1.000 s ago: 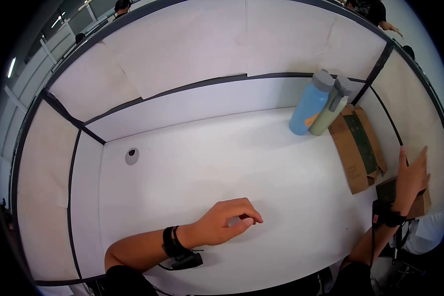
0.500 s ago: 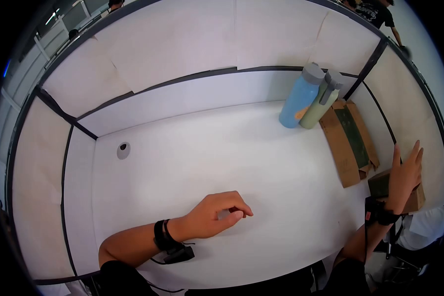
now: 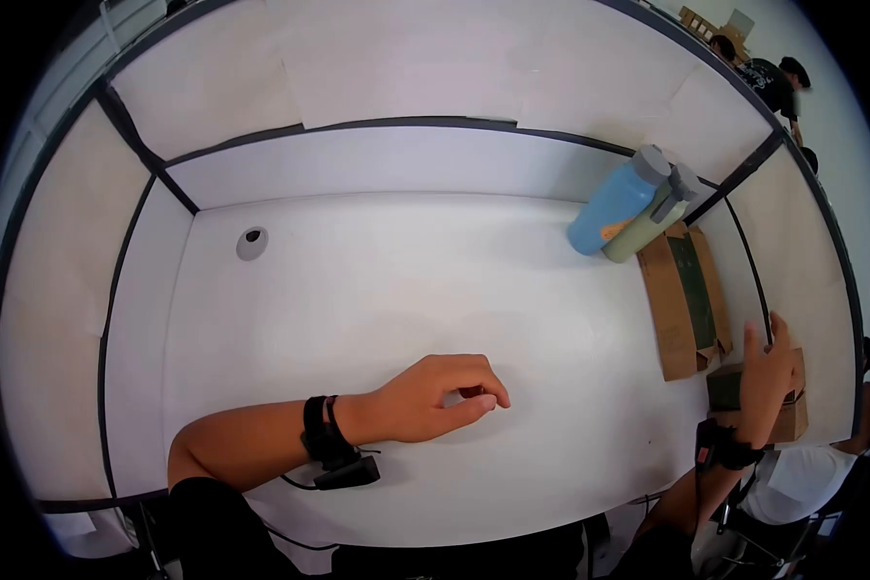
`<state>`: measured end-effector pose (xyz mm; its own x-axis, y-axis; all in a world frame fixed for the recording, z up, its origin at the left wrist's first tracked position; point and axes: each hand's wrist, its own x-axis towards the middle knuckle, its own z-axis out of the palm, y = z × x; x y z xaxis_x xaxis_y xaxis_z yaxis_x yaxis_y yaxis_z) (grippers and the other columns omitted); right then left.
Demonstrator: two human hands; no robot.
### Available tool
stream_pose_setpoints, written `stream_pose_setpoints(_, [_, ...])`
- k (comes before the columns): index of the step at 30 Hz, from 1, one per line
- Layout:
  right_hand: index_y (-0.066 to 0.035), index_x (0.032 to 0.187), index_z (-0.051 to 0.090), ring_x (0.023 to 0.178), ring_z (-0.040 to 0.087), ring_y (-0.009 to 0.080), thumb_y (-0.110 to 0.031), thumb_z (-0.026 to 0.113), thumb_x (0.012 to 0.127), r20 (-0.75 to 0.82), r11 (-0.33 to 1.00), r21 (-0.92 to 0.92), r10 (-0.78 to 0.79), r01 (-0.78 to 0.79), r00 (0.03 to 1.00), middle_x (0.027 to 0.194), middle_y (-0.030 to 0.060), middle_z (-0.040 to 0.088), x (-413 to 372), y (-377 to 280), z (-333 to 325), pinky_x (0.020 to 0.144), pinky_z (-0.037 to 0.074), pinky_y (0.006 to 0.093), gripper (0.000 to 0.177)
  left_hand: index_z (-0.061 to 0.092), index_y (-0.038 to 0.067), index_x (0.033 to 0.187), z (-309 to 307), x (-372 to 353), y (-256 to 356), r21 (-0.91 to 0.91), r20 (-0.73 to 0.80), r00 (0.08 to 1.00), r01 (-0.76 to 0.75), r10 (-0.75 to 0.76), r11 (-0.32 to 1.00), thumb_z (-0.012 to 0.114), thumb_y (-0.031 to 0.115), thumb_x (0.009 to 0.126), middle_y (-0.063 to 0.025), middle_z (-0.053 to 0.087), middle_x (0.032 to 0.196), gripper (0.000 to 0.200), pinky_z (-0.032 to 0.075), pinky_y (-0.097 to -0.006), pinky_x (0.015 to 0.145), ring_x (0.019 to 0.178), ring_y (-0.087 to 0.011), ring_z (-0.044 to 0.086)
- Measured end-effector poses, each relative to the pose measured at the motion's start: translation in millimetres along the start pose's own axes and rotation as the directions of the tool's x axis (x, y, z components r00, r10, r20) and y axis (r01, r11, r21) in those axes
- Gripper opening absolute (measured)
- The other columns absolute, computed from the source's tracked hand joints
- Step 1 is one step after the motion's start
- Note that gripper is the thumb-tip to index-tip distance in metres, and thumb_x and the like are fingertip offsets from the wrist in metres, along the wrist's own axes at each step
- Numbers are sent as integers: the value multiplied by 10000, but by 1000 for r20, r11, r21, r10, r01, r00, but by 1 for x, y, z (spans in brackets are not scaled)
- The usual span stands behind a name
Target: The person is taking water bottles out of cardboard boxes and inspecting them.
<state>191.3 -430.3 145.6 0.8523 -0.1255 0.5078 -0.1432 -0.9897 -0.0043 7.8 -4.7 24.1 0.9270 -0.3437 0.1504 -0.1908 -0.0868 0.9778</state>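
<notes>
My left hand (image 3: pixel 433 394) is low over the front middle of the white table (image 3: pixel 387 300), its fingers loosely curled in toward the thumb and nothing visible in them. At the right edge, my right hand (image 3: pixel 768 382) reaches over a small brown cardboard box (image 3: pixel 793 421) with a dark green panel, fingers extended and pointing away from me. The hand covers part of that box. Just behind it lies a longer cardboard box (image 3: pixel 665 314) with a green strip on top. Both wrists wear black straps with a small device.
A blue bottle (image 3: pixel 611 208) with a grey lid stands beside a pale green bottle (image 3: pixel 640 235) in the back right corner. A grey grommet (image 3: pixel 251 246) sits at the back left. White partition panels (image 3: pixel 396 68) enclose the table. Other people are beyond them and at lower right.
The camera view has shifted. My right hand appears lower and slightly left, its fingers less spread, over the small box. My left hand stays curled above the table.
</notes>
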Motion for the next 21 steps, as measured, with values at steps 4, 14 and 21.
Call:
stream_pose_setpoints(4, [-149, 1546, 568, 1437, 530, 340, -489, 621, 1074, -40, 987, -151, -57, 50, 998, 1521, 108, 624, -7, 2, 4, 1216, 334, 547, 584, 743, 70, 1143, -3, -2, -1, 31, 3, 1000, -16, 16, 999, 598, 170, 1081, -54, 694, 1035, 186, 526, -347, 860, 961, -190, 651])
stream_pose_setpoints(14, [-90, 1605, 471, 1620, 282, 365, -672, 565, 1039, -108, 764, -622, 132, -170, 985, 1631, 119, 500, 9, 26, 3, 1287, 231, 622, 817, 732, 85, 1167, -3, -3, -1, 38, 11, 1000, -14, 13, 999, 600, 164, 1084, -51, 730, 1098, 175, 539, -360, 875, 995, -195, 676])
stream_pose_setpoints(21, [-56, 1406, 560, 1554, 405, 405, -502, 678, 1027, -53, 928, -345, 133, -143, 990, 1521, 150, 598, -2, 3, -14, 1255, 296, 637, 597, 728, 85, 1168, -5, -5, 0, 52, 21, 1000, -15, 14, 999, 599, 166, 1086, -52, 730, 1098, 173, 540, -360, 879, 1004, -196, 677])
